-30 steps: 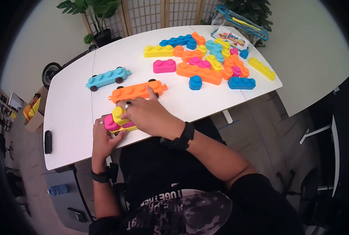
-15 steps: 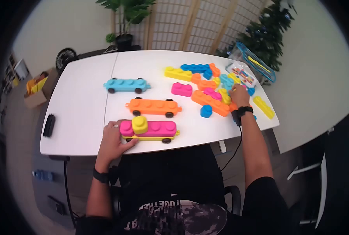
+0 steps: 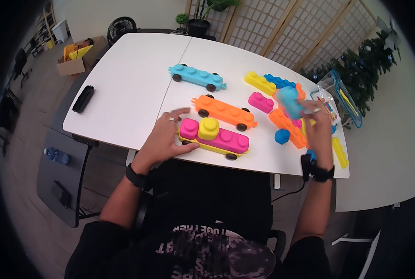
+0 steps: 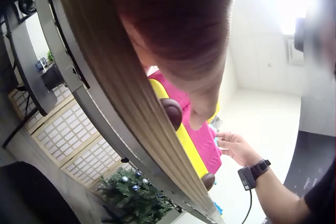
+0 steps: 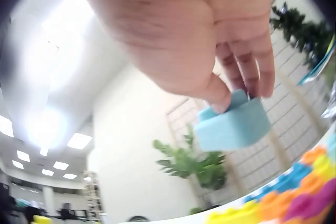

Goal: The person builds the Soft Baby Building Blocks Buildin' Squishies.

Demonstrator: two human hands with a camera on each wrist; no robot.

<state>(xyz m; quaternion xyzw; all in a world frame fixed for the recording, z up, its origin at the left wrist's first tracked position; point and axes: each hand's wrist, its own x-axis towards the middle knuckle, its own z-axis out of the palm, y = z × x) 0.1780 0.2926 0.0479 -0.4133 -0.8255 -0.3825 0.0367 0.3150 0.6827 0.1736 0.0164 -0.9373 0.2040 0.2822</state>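
In the head view, my right hand [image 3: 319, 128] holds a light-blue block [image 3: 289, 102], blurred, above the pile. The right wrist view shows the thumb and fingers pinching this light-blue block [image 5: 233, 127] by its studded top. My left hand [image 3: 163, 139] rests at the left end of a yellow wheeled base [image 3: 212, 148], thumb along its near side and fingers extended behind. On that base sit a small pink block [image 3: 189, 128] and a long pink block [image 3: 228, 140], with a yellow block [image 3: 208, 128] stacked across them.
Behind the yellow base stand an orange wheeled base [image 3: 224, 111] and a light-blue wheeled base [image 3: 196, 76]. Several loose blocks, among them a pink one [image 3: 261, 102] and a dark-blue one [image 3: 282, 136], lie on the right. A black case [image 3: 83, 99] lies at the table's left edge.
My right hand has left the yellow block, reached right into the pile and lifted a light-blue block. My left hand stays by the yellow base, its fingers looser. The head view has turned.
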